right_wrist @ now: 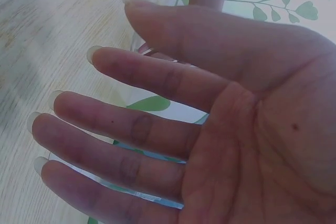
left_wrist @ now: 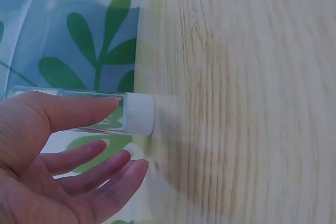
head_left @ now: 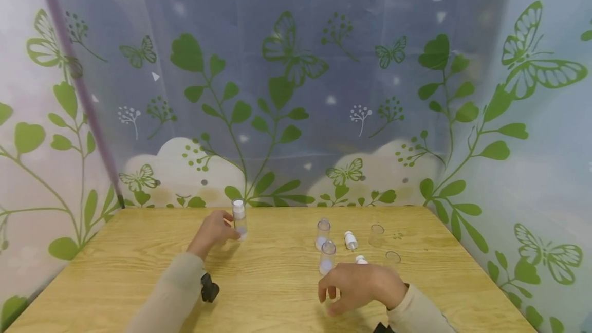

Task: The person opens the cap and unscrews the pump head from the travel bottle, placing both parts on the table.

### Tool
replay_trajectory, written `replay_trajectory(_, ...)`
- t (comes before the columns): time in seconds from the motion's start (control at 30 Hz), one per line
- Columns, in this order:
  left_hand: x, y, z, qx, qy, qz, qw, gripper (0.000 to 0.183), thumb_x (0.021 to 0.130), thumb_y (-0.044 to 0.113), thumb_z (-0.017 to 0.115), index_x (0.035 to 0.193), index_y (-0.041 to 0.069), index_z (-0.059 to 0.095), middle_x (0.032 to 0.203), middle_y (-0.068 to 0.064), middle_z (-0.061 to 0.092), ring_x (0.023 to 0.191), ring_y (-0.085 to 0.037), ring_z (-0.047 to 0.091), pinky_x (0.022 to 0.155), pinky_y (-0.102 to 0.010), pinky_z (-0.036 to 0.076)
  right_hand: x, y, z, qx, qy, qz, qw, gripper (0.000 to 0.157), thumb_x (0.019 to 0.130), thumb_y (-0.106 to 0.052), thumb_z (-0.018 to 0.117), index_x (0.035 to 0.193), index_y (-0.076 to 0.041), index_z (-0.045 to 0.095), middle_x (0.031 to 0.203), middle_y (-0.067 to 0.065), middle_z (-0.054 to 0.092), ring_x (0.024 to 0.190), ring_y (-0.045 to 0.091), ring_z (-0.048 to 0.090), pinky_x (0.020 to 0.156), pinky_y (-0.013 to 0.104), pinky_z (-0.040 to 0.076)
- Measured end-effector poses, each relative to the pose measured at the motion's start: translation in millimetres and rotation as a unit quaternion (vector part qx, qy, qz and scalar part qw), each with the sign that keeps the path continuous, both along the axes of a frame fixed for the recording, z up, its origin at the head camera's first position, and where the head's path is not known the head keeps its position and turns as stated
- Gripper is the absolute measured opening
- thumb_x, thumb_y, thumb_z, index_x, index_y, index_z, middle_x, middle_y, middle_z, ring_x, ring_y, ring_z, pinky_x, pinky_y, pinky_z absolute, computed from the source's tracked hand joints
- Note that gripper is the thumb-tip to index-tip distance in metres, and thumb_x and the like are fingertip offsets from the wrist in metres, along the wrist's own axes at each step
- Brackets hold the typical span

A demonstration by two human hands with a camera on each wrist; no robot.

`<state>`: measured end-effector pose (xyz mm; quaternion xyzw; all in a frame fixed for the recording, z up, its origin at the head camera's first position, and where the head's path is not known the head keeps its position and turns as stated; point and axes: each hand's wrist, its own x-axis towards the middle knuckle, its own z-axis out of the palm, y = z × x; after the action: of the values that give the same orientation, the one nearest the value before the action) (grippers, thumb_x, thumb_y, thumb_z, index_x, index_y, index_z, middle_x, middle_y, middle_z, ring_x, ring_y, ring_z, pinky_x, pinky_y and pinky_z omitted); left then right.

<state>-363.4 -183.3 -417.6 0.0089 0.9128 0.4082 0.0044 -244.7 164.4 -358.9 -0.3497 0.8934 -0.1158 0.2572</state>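
Far back on the left stands a slim clear bottle (head_left: 239, 220), upright, with a white top fitting and a white base. My left hand (head_left: 214, 231) is beside it. In the left wrist view the thumb lies against the bottle's lower wall near the white base (left_wrist: 140, 114), while the other visible fingers (left_wrist: 105, 177) are spread loosely apart from it. My right hand (head_left: 358, 285) hovers over the front right with fingers loosely bent, holding nothing. Behind it stand two clear bottles without tops, one farther back (head_left: 322, 234) and one nearer (head_left: 327, 259).
Two white pump tops lie right of those bottles, one in full view (head_left: 351, 241) and another (head_left: 361, 260) partly hidden by my right hand. Clear caps (head_left: 376, 236) are farther right. A patterned curtain (head_left: 287, 117) borders the wooden table (head_left: 268, 281).
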Motion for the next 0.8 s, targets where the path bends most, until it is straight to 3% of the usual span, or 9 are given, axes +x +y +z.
replay_trajectory(0.27,-7.5,5.7,-3.5,0.005,-0.002,0.001,1.0,0.055,0.073,0.002,0.083,0.121,-0.011,0.06,0.113,-0.027,0.068,0.095,-0.033,0.067,0.075,-0.039,0.058,0.6,-0.3,0.8,0.002,-0.005,0.001,1.0,0.017,0.095,-0.018,0.074,0.112,-0.02,0.073,0.106,-0.003,0.072,0.087,-0.001,0.061,0.077,0.023,0.053)
replay_trajectory(0.57,-13.8,12.8,-6.2,-0.012,0.019,0.004,0.9997,0.038,0.073,0.006,0.086,0.103,-0.006,0.065,0.098,-0.018,0.067,0.085,-0.028,0.061,0.072,-0.038,0.052,0.2,-1.0,0.7,0.004,-0.005,0.002,1.0,0.017,0.095,-0.018,0.073,0.112,-0.02,0.073,0.107,-0.003,0.072,0.087,-0.001,0.062,0.077,0.023,0.053)
replay_trajectory(0.8,-15.2,12.7,-9.7,-0.021,0.035,-0.007,0.9992,0.034,0.074,0.005,0.082,0.103,-0.005,0.066,0.1,-0.02,0.071,0.089,-0.03,0.067,0.08,-0.043,0.058,0.0,1.8,0.7,-0.002,-0.008,0.001,1.0,0.017,0.095,-0.019,0.074,0.112,-0.019,0.073,0.106,-0.003,0.072,0.086,-0.001,0.061,0.077,0.022,0.053)
